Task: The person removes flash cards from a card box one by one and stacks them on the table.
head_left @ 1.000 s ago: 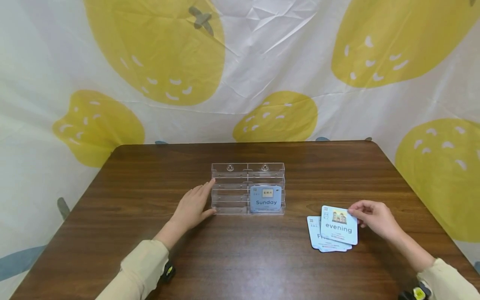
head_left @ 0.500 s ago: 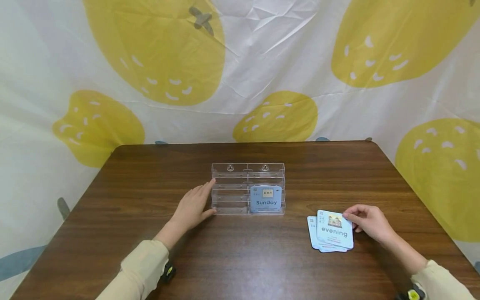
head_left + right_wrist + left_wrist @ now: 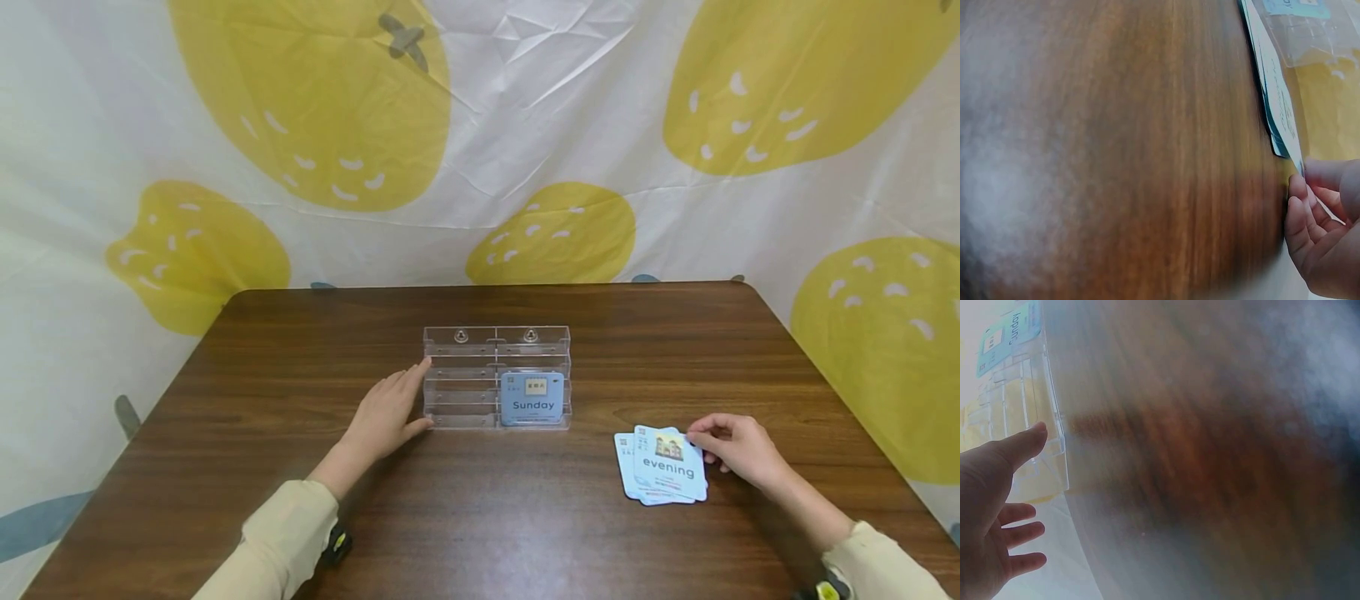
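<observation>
A clear tiered rack (image 3: 461, 387) stands mid-table, and a blue "Sunday" card (image 3: 532, 400) sits in its lower right part. My left hand (image 3: 384, 412) touches the rack's left side with its fingers extended. In the left wrist view, the thumb (image 3: 1025, 445) lies by the rack's edge and the other fingers are spread loosely. To the right, my right hand (image 3: 742, 450) pinches the upper right corner of a light blue "evening" card (image 3: 670, 467). That card lies over several other cards (image 3: 625, 467), hiding most of their faces. The right wrist view shows thumb and fingertips at the card's corner (image 3: 1295, 153).
The dark wooden table (image 3: 495, 533) runs back to a white cloth (image 3: 360, 242) printed with yellow lemons. Black bands with a yellow-green mark are at both wrists.
The "evening" card has moved left and down onto the other cards, with my right hand still pinching its corner. My left hand and the rack have not visibly moved.
</observation>
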The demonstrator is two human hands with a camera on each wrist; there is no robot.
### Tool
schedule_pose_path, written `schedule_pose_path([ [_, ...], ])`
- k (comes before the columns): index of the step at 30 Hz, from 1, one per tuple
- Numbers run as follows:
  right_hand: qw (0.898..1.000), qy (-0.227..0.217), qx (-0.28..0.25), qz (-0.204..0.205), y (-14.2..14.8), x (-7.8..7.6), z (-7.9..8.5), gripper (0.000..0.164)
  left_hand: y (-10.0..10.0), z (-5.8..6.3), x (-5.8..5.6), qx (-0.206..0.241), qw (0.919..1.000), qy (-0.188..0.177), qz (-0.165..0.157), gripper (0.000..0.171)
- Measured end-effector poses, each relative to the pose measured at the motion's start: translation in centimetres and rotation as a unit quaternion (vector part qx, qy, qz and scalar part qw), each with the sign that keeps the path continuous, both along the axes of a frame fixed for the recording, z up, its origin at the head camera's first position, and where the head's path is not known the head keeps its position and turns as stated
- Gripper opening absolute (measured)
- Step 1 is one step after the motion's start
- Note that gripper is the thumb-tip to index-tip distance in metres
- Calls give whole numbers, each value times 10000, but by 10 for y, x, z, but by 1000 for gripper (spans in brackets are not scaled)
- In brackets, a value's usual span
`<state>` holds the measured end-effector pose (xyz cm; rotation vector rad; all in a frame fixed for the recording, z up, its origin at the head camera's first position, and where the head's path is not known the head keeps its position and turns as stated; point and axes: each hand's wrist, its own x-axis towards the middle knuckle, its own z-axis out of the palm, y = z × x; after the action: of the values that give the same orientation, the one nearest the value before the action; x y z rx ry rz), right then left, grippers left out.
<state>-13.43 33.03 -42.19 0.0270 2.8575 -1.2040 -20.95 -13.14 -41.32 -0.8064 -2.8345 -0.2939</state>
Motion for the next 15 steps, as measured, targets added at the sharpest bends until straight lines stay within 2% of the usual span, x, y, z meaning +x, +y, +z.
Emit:
schedule_pose_path([
  [15, 9992, 376, 60, -103, 12, 1, 6, 20, 1, 0, 0, -19, 9999, -104, 71, 89],
])
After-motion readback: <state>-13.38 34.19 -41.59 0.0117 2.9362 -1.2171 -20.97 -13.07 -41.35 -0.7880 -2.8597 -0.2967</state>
